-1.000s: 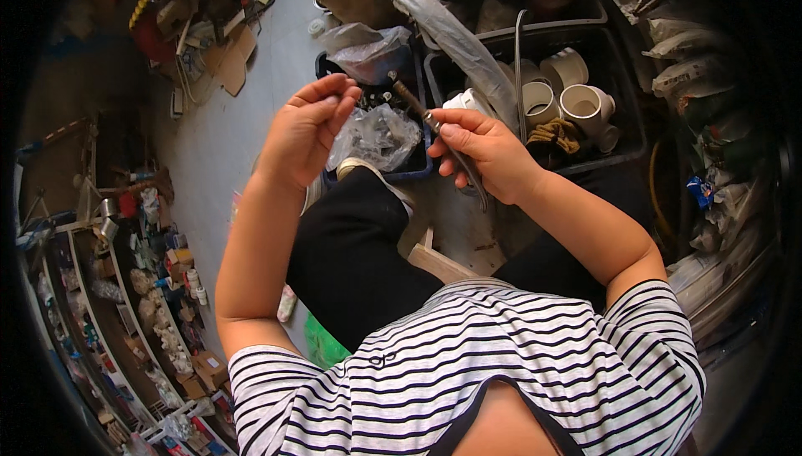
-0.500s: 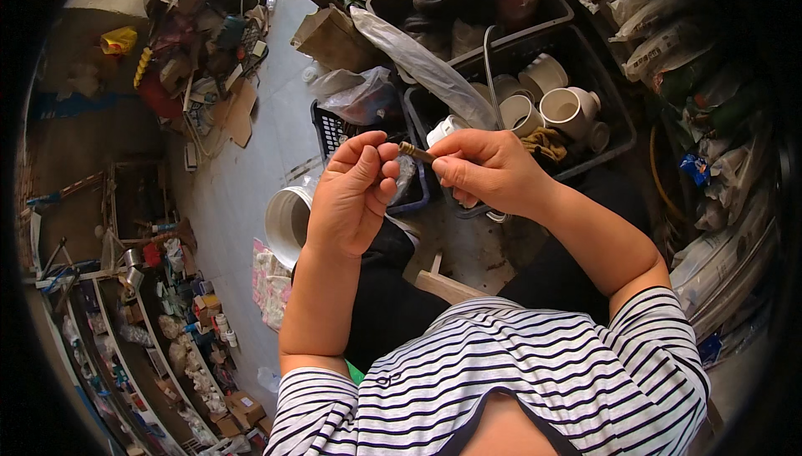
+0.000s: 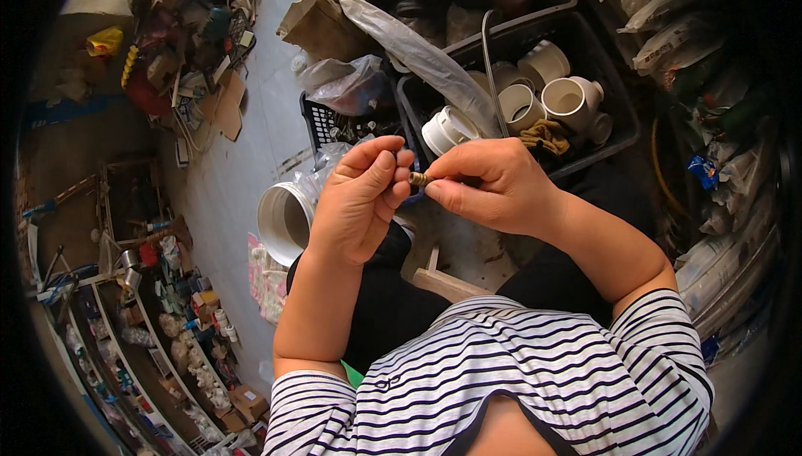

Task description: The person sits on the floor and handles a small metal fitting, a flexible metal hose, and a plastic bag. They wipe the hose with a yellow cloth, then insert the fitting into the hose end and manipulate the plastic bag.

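Observation:
Between the thumb and fingers of my right hand point(image 3: 501, 184) is a small brass-coloured piece with a ridged end point(image 3: 419, 179). Its ridged tip points left and comes close to the fingertips of my left hand point(image 3: 363, 193); I cannot tell whether they touch. My left thumb presses against the curled index finger, and whatever lies in that pinch is hidden. Just beyond my hands, a black crate point(image 3: 622, 134) holds several white pipe fittings point(image 3: 565, 98) and a brown-yellow cloth glove point(image 3: 547, 140).
A white bucket point(image 3: 269, 218) lies on its side left of my left forearm. Behind it stands a dark perforated basket point(image 3: 321, 122) with a plastic bag point(image 3: 347, 84) on top. Cluttered shelves point(image 3: 159, 347) line the left, plastic-wrapped goods point(image 3: 727, 239) the right.
My right hand has moved slightly down, and its fingers cover more of the brass piece, leaving mainly the ridged end showing. The left hand keeps its pinch. The view has shifted a little.

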Demonstrator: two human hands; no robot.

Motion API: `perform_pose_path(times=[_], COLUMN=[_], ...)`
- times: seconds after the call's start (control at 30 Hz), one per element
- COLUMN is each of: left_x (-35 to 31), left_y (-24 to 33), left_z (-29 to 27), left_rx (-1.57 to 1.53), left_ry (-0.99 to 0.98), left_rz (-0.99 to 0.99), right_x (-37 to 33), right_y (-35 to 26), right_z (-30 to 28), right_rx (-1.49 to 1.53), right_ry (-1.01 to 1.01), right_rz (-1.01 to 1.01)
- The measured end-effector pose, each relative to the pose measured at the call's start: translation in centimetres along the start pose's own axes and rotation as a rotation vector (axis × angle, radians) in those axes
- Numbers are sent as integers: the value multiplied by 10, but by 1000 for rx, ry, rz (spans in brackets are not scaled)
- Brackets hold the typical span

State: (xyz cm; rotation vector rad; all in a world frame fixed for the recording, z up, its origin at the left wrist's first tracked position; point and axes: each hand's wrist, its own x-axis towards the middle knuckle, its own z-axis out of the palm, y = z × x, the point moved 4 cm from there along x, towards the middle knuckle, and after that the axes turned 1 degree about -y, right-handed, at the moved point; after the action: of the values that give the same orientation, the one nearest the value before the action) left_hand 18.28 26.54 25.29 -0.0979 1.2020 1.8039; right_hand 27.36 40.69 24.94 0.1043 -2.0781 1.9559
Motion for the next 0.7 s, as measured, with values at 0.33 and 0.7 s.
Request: perform_pose_path(times=[0.33,0.7], left_x=[2,2], left_y=[5,1], left_z=[-1,-3], left_rx=[143,370], left_ry=[19,-20], left_rz=[7,59], right_x=[4,6], right_y=[10,22], right_z=[2,5], right_rx=[145,312], right_ry=[8,-32], right_rz=[155,282])
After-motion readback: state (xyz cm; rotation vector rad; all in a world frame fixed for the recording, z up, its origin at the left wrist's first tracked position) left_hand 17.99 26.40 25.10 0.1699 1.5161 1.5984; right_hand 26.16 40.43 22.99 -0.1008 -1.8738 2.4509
